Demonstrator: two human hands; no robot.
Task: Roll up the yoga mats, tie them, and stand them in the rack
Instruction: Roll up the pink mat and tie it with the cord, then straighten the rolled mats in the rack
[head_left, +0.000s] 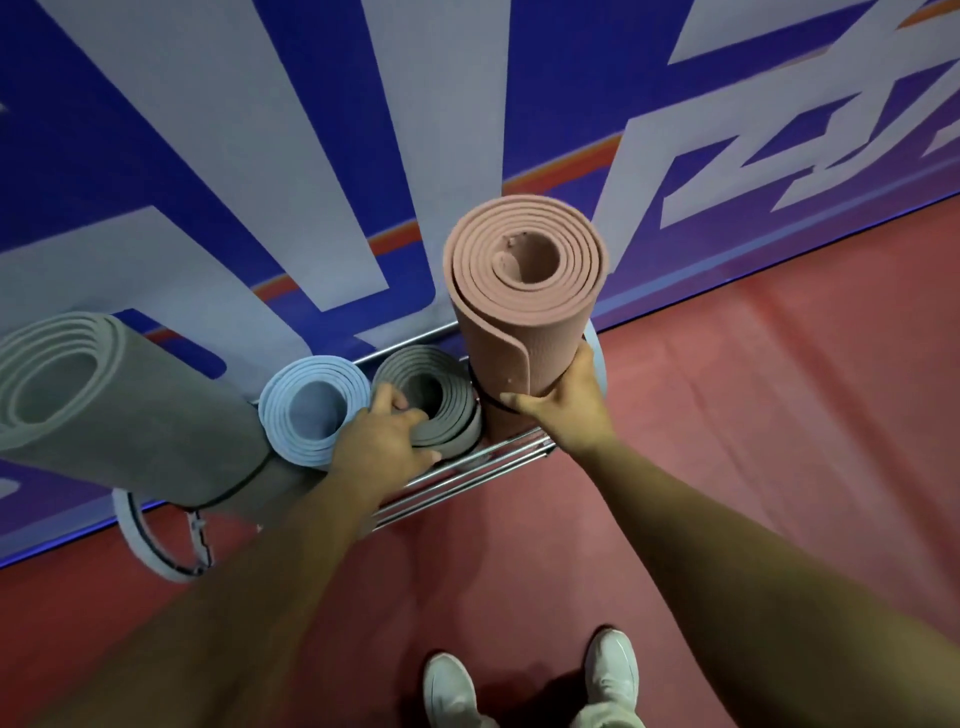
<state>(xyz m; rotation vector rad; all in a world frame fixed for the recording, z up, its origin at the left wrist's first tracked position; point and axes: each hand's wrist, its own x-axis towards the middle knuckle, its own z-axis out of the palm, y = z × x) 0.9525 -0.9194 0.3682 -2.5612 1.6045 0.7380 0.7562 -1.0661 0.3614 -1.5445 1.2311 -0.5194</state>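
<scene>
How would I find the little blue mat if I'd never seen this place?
Look along the big blue-and-white banner wall to the shiny metal-bar rack at its foot, where rolled yoga mats stand on end. The light blue rolled mat is second from the left, between a large leaning grey rolled mat and a shorter grey rolled mat. It is the only blue one there.

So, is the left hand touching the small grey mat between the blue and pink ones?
Touching. The head view shows the left hand with its fingers curled over the near rim of the small grey mat.
</scene>
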